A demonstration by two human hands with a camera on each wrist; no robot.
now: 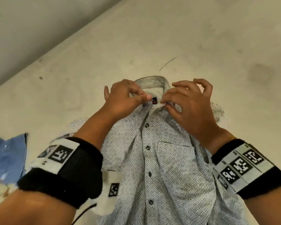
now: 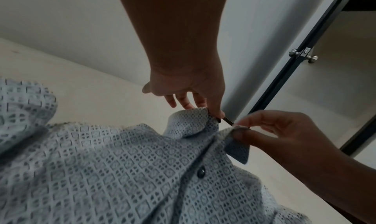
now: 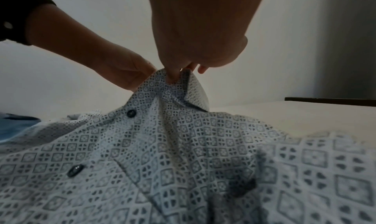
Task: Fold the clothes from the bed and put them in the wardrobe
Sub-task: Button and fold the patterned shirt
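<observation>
From the head view we're looking down at a patterned button-up shirt (image 1: 162, 159) spread front-side up on the pale bed (image 1: 201, 38), collar at the far end, dark buttons running down the middle and a chest pocket on the right. Our left hand (image 1: 122, 98) pinches the left side of the collar (image 1: 152, 83) between thumb and fingertips, and our right hand (image 1: 190, 101) pinches the right side, with the small red and black label showing between the two hands. Both wrists carry black bands with black-and-white coded tags. Off at the near left lies a blue garment (image 1: 6, 158) on the bed. Over to the left wrist view now: here the left hand (image 2: 189, 89) comes down from the top and nips the raised collar (image 2: 193, 123) at its edge, the other fingers loosely spread, while the right hand (image 2: 280, 131) comes in from the right and pinches the opposite collar flap; the shirt (image 2: 101, 171) fills the near part, and a dark-framed door with metal knobs (image 2: 303, 55) stands at the far right. And the right wrist view: the right hand (image 3: 195, 50) grips the collar (image 3: 179, 86) from above, the left hand (image 3: 122, 70) holds it just beside, and the shirt (image 3: 183, 163) is pulled up into a peak under both grips.
</observation>
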